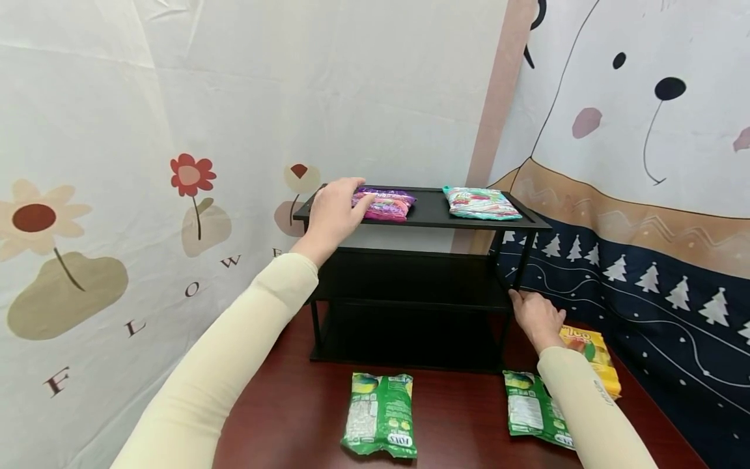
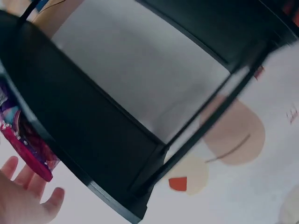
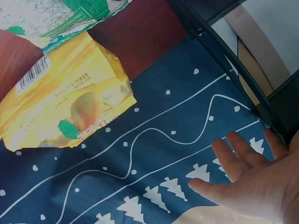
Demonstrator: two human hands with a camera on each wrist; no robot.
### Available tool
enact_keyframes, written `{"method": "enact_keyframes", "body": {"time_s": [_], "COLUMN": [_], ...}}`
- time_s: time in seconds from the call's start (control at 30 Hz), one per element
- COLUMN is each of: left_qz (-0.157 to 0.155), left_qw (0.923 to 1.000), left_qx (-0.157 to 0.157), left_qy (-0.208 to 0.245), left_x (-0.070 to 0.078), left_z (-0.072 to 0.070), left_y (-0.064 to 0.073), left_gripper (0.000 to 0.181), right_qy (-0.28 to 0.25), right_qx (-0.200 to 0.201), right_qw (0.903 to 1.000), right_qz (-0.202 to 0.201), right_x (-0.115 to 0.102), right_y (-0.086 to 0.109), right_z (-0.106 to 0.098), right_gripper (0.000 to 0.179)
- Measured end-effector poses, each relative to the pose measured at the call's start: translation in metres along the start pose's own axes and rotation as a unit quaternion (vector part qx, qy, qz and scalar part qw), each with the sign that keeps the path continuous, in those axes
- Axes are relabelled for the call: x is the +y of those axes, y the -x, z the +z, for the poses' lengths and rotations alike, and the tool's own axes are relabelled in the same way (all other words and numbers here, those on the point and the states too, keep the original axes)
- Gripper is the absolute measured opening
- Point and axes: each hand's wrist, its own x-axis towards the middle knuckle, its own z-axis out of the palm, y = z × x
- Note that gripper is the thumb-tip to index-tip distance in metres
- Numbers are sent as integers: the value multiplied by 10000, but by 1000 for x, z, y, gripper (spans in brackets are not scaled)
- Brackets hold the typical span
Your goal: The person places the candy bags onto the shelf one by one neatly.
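Note:
My left hand (image 1: 336, 213) is raised at the left end of a black three-tier rack (image 1: 428, 218), its fingers extended beside a purple and pink candy bag (image 1: 389, 204) on the top shelf. In the left wrist view, the fingertips are close to the bag's (image 2: 29, 154) pink edge, thumb spread apart. Low on the rack's right side, my right hand (image 1: 536, 317) reaches to the upright near the middle shelf. The right wrist view shows that hand (image 3: 257, 177) with fingers spread, their tips by the black post (image 3: 247, 79), and nothing in the palm.
A teal and white bag (image 1: 480, 202) lies on the top shelf's right half. On the red-brown table (image 1: 281, 404), one green bag (image 1: 381, 417) lies in front of the rack. Another green bag (image 1: 530, 407) and a yellow bag (image 1: 594, 355) lie near my right forearm. Printed cloth (image 1: 381, 85) hangs behind.

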Motion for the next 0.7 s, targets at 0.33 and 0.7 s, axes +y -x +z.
{"method": "enact_keyframes", "body": {"time_s": [0.33, 0.7], "left_qz": [1945, 2862], "left_qw": [9677, 9408], "left_qx": [727, 1047], "left_qy": [-1427, -1482], "left_x": [-10, -9], "left_z": [8, 15], "left_y": [21, 24], "left_gripper": [45, 14], "right_qy": [-1, -29], "right_qx": [-18, -22], "right_qw": [10000, 10000], "right_qz": [43, 45], "right_x": [-1, -1], "right_y": [0, 0], "right_z": [1, 0], "right_gripper": [55, 55]}}
